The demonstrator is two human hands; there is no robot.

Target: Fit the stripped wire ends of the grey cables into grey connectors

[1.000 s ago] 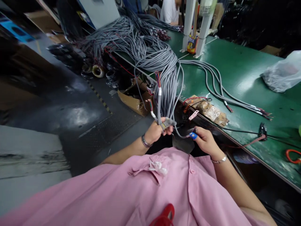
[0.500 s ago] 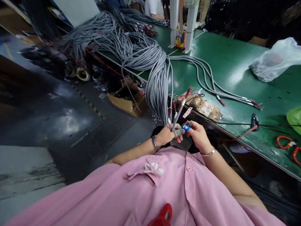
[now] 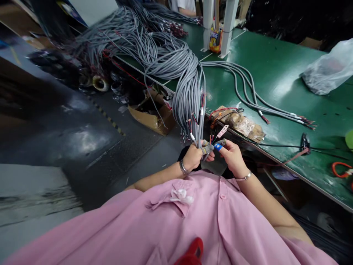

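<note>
My left hand (image 3: 195, 156) is closed around several grey cables (image 3: 199, 137), whose ends stand up with white sleeves and bare coloured wires. Grey finger covers sit on some of its fingertips. Close beside it, my right hand (image 3: 232, 156), with blue tape on the thumb, pinches at the coloured wires (image 3: 211, 139) of one cable end. The fingertips partly hide that cable end. A thick bundle of grey cables (image 3: 185, 88) hangs over the table edge just beyond my left hand. Behind my right hand, a pale pink clip-like piece (image 3: 223, 131) juts out at the table edge.
The green table (image 3: 278, 70) bears a tape-wrapped block (image 3: 242, 125), a few separate grey cables (image 3: 248, 81), a plastic bag (image 3: 328, 70) and orange-handled scissors (image 3: 339, 170). White posts (image 3: 227, 29) rise from it. Below stands an open cardboard box (image 3: 153, 119). A person (image 3: 184, 6) is at the back.
The cable ends in my left hand have shifted; one thick end that leaned right now stands more upright with the others. My right hand stays at the wires. The view has shifted slightly.
</note>
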